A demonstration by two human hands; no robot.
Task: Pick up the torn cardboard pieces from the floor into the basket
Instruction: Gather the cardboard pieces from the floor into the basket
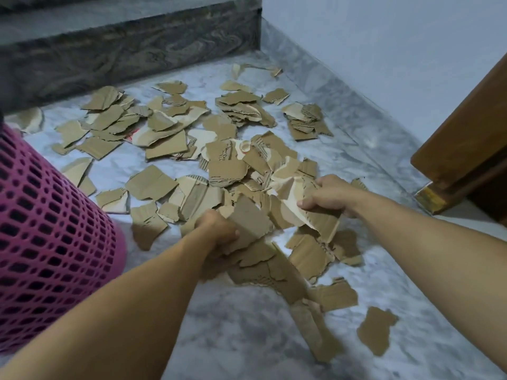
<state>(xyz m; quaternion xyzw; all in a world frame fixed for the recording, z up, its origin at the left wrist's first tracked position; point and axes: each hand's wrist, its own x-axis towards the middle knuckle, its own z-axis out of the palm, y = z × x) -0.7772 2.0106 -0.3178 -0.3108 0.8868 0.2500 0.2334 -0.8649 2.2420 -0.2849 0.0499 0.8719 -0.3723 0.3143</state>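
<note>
Several torn brown cardboard pieces lie scattered over the grey marble floor. My left hand grips a bunch of cardboard pieces near the middle of the heap. My right hand pinches a larger pale and brown torn piece a little to the right. A pink plastic mesh basket stands at the left edge, close to my left forearm; its opening is out of view.
A dark marble step rises behind the pile. A white wall runs along the right, with a wooden door or frame at the far right. More loose pieces lie near my right forearm.
</note>
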